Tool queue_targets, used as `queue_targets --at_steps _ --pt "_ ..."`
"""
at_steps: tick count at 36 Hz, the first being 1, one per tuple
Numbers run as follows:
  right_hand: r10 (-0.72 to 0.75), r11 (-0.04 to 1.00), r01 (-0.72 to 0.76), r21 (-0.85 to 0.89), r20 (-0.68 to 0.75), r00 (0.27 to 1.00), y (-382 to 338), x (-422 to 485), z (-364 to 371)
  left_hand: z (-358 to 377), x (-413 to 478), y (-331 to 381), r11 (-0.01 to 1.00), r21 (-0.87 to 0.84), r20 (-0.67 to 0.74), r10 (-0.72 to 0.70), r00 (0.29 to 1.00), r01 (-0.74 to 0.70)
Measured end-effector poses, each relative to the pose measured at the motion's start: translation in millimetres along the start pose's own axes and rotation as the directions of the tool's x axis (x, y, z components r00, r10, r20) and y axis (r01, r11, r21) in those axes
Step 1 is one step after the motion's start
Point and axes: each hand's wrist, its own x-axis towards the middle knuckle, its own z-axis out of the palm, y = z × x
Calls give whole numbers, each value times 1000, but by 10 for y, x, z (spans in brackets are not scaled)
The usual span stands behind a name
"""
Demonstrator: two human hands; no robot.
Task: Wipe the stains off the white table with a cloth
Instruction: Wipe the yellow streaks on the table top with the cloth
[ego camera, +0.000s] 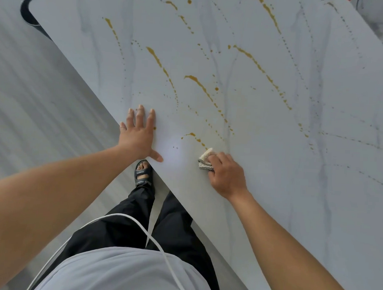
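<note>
barely begun, the right hand (227, 176) grips a bunched cloth (205, 159) at the nearest stain (195, 138) while the left hand (138, 133) lies flat, fingers straight, on the white counter (273, 170), its many yellow-brown streaks (201, 88) unwiped.

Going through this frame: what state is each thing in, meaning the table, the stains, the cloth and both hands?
white table: streaked over much of its top, not wiped clean.
stains: yellow-brown streaks and dots, unwiped.
cloth: bunched, down on the table at the end of the nearest streak.
left hand: flat on the table by its edge, fingers straight.
right hand: fingers curled round the cloth.
</note>
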Motion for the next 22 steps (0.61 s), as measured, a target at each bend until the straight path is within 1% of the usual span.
queue_targets --at_steps 1,2,4,5,6,8,10,12,13,14,15,16,17,18,19,20,21,22 --pt "58 998 -57 31 -11 998 13 9 -17 2 0 4 1000 3 -4 3 1000 -3" --pt "148 987 -145 70 -36 988 16 19 -23 5 -1 6 1000 7 -9 5 1000 -5" --pt "346 932 -331 147 -93 934 -32 48 0 10 5 5 1000 1 -11 13 1000 -13" --pt "402 910 -383 159 -116 908 -86 59 17 13 7 3 1000 -3 -11 13 1000 -13" --pt "413 908 -395 142 -132 901 -148 58 48 13 7 0 1000 -4 -12 12 1000 -12" --pt "329 944 -323 67 -123 936 -288 11 121 10 8 -5 1000 -1 -10 14 1000 -14" --pt "152 988 -152 6 -60 987 -397 -74 174 12 12 -7 1000 -1 -9 14 1000 -14" --pt "-29 1000 29 -9 21 999 -434 -140 193 14 11 -10 1000 2 -7 19 1000 -19" --pt "-82 996 83 -11 45 996 -418 -147 189 14 14 -9 1000 3 -8 20 1000 -20" --pt "-88 996 88 -9 52 995 -398 -145 184 16 13 -10 1000 4 -9 22 1000 -22" --pt "-40 999 40 -2 36 999 -385 -131 174 19 15 -10 1000 5 -10 24 1000 -24" --pt "58 998 -58 16 4 998 -377 -113 169 22 17 -12 1000 7 -11 26 1000 -26" --pt "186 982 -184 51 -36 982 -381 -94 175 24 18 -17 1000 8 -10 27 1000 -27" --pt "311 948 -304 90 -72 948 -401 -79 188 27 18 -23 1000 9 -11 27 1000 -27" --pt "399 914 -388 115 -97 912 -440 -66 205 29 17 -30 1000 10 -12 28 1000 -28" --pt "432 900 -420 114 -113 895 -495 -67 218 29 14 -34 1000 10 -14 28 999 -28" --pt "414 909 -405 95 -114 903 -553 -80 239 29 13 -35 1000 8 -16 30 999 -30" --pt "358 933 -352 72 -106 928 -615 -112 267 28 15 -34 999 7 -16 34 999 -34"
